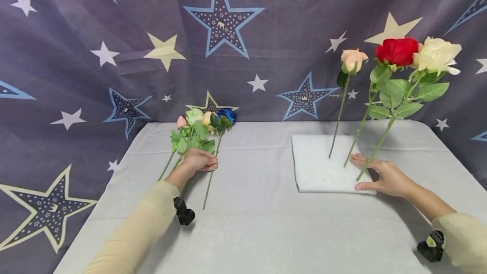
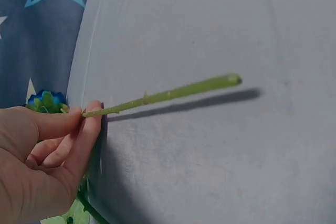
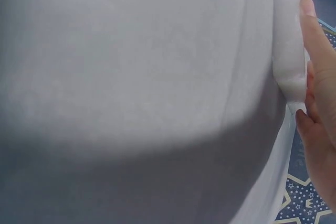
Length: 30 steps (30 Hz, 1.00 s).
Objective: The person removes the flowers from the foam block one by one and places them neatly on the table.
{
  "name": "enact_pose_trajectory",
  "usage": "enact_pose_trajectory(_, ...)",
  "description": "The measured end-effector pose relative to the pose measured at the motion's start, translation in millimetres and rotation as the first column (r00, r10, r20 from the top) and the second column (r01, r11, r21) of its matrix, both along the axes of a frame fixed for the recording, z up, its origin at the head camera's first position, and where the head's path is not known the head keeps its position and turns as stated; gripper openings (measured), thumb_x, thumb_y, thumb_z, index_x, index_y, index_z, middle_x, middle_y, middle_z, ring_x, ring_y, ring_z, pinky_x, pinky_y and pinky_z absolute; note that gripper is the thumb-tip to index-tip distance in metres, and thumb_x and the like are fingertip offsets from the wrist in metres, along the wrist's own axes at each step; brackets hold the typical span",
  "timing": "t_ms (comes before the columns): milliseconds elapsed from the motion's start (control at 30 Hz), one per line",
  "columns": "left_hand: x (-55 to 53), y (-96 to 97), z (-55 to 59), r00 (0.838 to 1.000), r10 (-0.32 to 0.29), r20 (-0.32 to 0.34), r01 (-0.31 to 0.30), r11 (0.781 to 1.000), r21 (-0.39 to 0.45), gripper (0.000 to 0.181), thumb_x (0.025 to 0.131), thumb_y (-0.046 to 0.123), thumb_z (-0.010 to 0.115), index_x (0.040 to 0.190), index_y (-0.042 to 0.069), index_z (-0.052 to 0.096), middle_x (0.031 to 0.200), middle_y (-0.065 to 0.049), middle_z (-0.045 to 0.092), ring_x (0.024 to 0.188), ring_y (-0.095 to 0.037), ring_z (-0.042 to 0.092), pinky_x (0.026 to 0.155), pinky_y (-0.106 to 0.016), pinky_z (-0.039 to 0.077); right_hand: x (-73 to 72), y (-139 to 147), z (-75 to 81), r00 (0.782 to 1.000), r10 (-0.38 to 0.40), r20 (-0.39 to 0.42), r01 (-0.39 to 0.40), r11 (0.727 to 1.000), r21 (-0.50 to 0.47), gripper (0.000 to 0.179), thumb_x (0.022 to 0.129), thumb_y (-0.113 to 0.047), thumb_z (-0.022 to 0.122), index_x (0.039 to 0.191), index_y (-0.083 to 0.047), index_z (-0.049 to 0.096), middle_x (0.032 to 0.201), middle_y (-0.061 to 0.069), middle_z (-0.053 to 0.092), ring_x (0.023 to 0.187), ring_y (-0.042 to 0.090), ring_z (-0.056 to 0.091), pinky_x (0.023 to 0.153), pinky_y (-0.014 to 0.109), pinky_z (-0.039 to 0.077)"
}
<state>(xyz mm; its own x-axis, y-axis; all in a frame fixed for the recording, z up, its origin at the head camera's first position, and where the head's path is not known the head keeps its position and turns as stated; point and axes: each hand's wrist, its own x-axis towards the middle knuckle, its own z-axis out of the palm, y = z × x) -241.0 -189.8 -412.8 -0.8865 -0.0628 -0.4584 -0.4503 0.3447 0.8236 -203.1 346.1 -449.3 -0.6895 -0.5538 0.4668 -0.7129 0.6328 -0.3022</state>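
At the left of the head view, my left hand (image 1: 195,160) pinches the stem (image 1: 208,189) of a blue rose (image 1: 227,115) between thumb and fingertips. The left wrist view shows that green stem (image 2: 173,94) sticking out past the fingers, its cut end casting a shadow on the cloth. My right hand (image 1: 389,177) rests at the right edge of a white foam block (image 1: 312,172), thumb and fingers spread. A peach rose (image 1: 353,60), a red rose (image 1: 397,52) and a cream rose (image 1: 435,55) stand in the block, the red and cream ones leaning right.
Beside the left hand lie more flowers: a pink bud (image 1: 181,121), a pale green bloom (image 1: 194,115) and a peach-yellow one (image 1: 207,118), with leafy stems. A pale cloth (image 1: 258,223) covers the table. Behind hangs a dark curtain (image 1: 274,24) printed with stars.
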Motion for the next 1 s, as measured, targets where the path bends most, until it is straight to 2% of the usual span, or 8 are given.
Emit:
enact_pose_trajectory(300,8.5,-3.6,4.8,0.997,0.014,-0.079,-0.020,0.997,-0.073,0.026,0.089,-0.002,0.063,0.112,-0.012,0.065,0.084,-0.014,0.074,0.064,-0.008,0.069,0.068,-0.024,0.063,0.8,1.0,0.6,1.000,0.009,-0.009,-0.009,1.000,-0.005,0.082,0.053,-0.029,0.091,0.127,-0.010,0.063,0.119,0.025,0.065,0.127,-0.026,0.026,0.106,-0.008,0.015)
enact_pose_trajectory(467,14.1,-6.8,7.2,0.996,0.015,-0.087,-0.028,0.988,-0.151,0.024,0.089,0.006,0.066,0.109,-0.008,0.068,0.094,-0.017,0.075,0.068,-0.008,0.070,0.070,-0.024,0.063,1.5,0.7,2.0,1.000,0.012,-0.012,-0.012,1.000,-0.003,0.081,0.055,-0.029,0.091,0.128,-0.011,0.062,0.126,0.017,0.063,0.127,-0.025,0.026,0.105,-0.009,0.016)
enact_pose_trajectory(567,17.4,-10.0,9.3,0.995,0.038,-0.092,-0.053,0.983,-0.173,0.025,0.089,0.009,0.067,0.109,-0.006,0.069,0.098,-0.017,0.074,0.070,-0.008,0.070,0.072,-0.025,0.063,1.1,0.0,2.7,1.000,0.009,-0.009,-0.009,1.000,0.001,0.080,0.056,-0.029,0.091,0.128,-0.009,0.063,0.126,0.018,0.064,0.127,-0.025,0.026,0.105,-0.009,0.016)
enact_pose_trajectory(700,21.3,-14.5,12.4,0.992,0.045,-0.119,-0.067,0.981,-0.182,0.025,0.089,0.009,0.068,0.108,-0.005,0.069,0.102,-0.018,0.073,0.073,-0.010,0.070,0.077,-0.030,0.063,1.6,-1.0,3.9,1.000,-0.002,0.002,0.002,1.000,0.001,0.080,0.055,-0.029,0.091,0.126,-0.005,0.063,0.120,0.026,0.064,0.126,-0.026,0.024,0.105,-0.009,0.015)
enact_pose_trajectory(833,25.4,-18.2,16.8,0.990,0.037,-0.133,-0.063,0.978,-0.198,0.025,0.089,0.011,0.068,0.109,-0.004,0.070,0.101,-0.017,0.074,0.077,-0.014,0.071,0.079,-0.033,0.063,2.2,-2.5,4.5,1.000,-0.005,0.009,0.005,1.000,0.006,0.080,0.055,-0.030,0.091,0.125,-0.002,0.063,0.120,0.028,0.063,0.126,-0.027,0.022,0.104,-0.010,0.014)
enact_pose_trajectory(1000,27.8,-15.8,22.2,0.987,0.047,-0.157,-0.079,0.975,-0.206,0.027,0.088,0.015,0.070,0.110,0.000,0.071,0.096,-0.012,0.075,0.075,-0.012,0.071,0.080,-0.033,0.063,2.7,-3.4,4.2,1.000,-0.004,0.004,0.004,1.000,0.008,0.080,0.055,-0.030,0.091,0.125,-0.004,0.063,0.120,0.027,0.063,0.126,-0.027,0.022,0.104,-0.010,0.013)
